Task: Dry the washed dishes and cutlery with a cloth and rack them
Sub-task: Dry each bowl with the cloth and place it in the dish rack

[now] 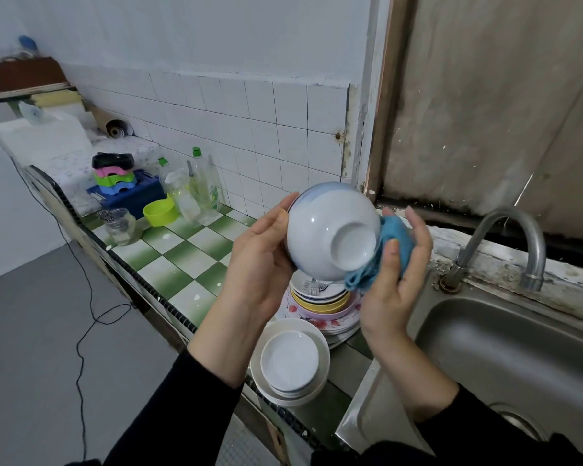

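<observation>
My left hand (260, 260) holds a white bowl (323, 227) by its rim, tilted so its foot ring faces me. My right hand (396, 274) presses a blue cloth (394, 243) against the bowl's right side. Below the bowl stands a pile of dishes (320, 307): white, yellow and flowered plates with a fork lying on top. Nearer to me sits a stack of white plates (290, 361) on the counter edge.
A steel sink (505, 358) with a curved tap (519, 243) lies to the right. On the green checked counter (179, 260) to the left stand a glass jar, a yellow-green bowl, soap bottles and a blue rack (128, 193) with coloured plastic items.
</observation>
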Demonstrator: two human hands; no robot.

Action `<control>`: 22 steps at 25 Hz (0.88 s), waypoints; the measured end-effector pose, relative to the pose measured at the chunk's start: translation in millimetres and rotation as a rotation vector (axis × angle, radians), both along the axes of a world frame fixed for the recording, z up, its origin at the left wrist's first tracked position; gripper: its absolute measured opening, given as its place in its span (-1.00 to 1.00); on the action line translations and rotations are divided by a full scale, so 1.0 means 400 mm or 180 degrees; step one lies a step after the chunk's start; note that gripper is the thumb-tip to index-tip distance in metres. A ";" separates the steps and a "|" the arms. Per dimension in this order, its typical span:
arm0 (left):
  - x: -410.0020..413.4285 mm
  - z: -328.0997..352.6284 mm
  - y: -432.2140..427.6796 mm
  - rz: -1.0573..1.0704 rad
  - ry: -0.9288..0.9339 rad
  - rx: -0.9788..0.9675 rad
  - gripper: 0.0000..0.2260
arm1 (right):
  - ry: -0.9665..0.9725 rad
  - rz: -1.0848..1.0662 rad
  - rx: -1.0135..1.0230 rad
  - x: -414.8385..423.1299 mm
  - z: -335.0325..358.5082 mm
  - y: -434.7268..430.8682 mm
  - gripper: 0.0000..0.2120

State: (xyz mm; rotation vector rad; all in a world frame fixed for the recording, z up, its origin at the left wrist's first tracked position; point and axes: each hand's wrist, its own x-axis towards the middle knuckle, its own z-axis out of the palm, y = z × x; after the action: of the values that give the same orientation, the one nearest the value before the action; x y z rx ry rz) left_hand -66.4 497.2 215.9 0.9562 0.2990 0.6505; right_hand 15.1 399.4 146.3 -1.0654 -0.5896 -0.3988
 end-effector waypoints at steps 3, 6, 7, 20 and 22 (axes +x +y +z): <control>-0.017 -0.013 -0.003 0.0162 0.0333 0.1001 -0.80 | 0.0073 0.0177 0.0029 0.026 0.045 -0.013 -0.66; -0.014 -0.045 -0.028 0.0414 0.0531 0.1294 -0.81 | -0.0646 0.0146 -0.0568 0.003 0.066 -0.007 -0.73; -0.015 -0.050 -0.031 0.0447 0.0497 0.1164 -0.81 | -0.0789 0.0126 -0.0707 -0.001 0.060 -0.002 -0.75; -0.033 -0.054 -0.039 0.0643 0.0341 0.0516 -0.82 | -0.0172 0.0178 -0.0958 0.032 0.085 0.005 -0.86; -0.022 -0.053 -0.043 0.0574 0.0403 0.0137 -0.81 | 0.0337 0.0275 -0.1102 0.055 0.100 0.014 -0.84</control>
State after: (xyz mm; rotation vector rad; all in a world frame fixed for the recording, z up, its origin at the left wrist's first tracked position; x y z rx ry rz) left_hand -75.2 480.0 194.8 1.0212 0.4894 0.7648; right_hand 37.2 404.8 186.4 -1.3778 -0.6209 -0.1652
